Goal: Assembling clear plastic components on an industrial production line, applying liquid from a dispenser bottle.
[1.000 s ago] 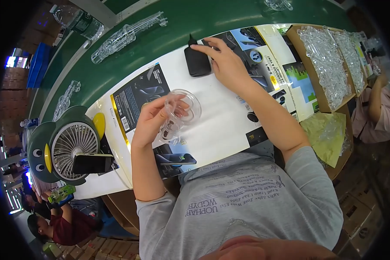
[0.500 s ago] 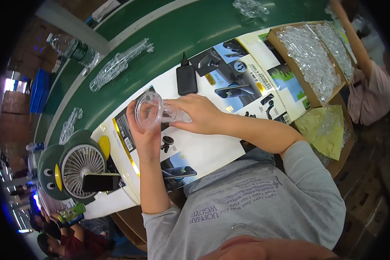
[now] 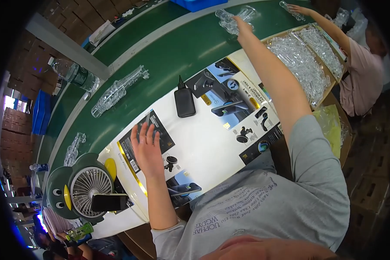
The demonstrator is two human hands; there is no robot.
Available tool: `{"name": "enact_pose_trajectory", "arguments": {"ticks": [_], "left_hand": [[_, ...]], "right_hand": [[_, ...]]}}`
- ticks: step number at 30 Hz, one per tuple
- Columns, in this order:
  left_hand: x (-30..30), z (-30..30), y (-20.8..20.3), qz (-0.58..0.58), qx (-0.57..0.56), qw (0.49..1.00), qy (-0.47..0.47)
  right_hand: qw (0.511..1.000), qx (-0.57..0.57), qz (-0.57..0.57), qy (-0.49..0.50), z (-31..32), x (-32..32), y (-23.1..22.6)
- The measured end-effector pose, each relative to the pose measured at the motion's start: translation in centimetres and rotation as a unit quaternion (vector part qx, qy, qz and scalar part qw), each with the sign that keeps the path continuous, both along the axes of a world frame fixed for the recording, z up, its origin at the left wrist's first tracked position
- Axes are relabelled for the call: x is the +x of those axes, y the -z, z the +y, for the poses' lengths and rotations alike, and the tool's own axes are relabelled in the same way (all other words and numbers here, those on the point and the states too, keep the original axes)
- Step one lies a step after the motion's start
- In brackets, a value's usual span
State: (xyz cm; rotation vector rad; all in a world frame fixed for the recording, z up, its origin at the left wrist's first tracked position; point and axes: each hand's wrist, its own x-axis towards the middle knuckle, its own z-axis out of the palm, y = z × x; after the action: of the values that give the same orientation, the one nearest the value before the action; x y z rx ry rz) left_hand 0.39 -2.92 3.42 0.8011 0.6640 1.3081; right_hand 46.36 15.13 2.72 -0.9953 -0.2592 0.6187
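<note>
Far left, a blue plastic bin [image 3: 41, 113]; centre left, the left hand [image 3: 149, 151], grip apart, over white printed cardboard [image 3: 199, 149]; upper centre, the right hand [image 3: 243, 28] at clear plastic pieces [image 3: 225, 18] on the green counter [image 3: 169, 56], grip unclear; upper right, a brown cardboard box [image 3: 327, 91] of clear plastic parts [image 3: 295, 65].

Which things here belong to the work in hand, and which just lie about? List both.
Likely in use:
- clear plastic pieces at the right hand
- white board under left hand

Likely just lying about:
- green fan
- phone
- water bottle
</note>
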Motion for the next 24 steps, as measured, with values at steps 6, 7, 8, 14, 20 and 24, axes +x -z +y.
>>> {"name": "enact_pose_trajectory", "arguments": {"ticks": [6, 7, 8, 14, 20, 24], "left_hand": [[0.2, -0.2, 0.0, 0.009, -0.012, 1.0, 0.017], [0.0, -0.3, 0.0, 0.008, -0.017, 1.0, 0.014], [-0.1, -0.2, 0.1, 0.009, -0.016, 1.0, 0.012], [0.0, 0.4, 0.5, -0.007, -0.008, 0.999, 0.034], [-0.8, 0.6, 1.0, 0.019, -0.033, 0.997, 0.068], [-0.3, 0.6, 0.6, -0.06, -0.077, 0.994, 0.052]], "right_hand": [[0.994, -0.015, 0.025, -0.103, 1.3, 2.9, 0.6], [0.994, -0.014, 0.025, -0.105, 1.5, 2.3, 0.8], [0.997, -0.037, -0.002, -0.075, 1.7, 1.7, 1.1], [0.99, -0.063, -0.023, -0.121, 0.6, -1.2, 0.6], [0.919, -0.023, -0.132, -0.372, -10.7, -14.5, -2.8], [0.853, -0.008, -0.221, -0.473, -17.1, -22.0, -2.7]]}}
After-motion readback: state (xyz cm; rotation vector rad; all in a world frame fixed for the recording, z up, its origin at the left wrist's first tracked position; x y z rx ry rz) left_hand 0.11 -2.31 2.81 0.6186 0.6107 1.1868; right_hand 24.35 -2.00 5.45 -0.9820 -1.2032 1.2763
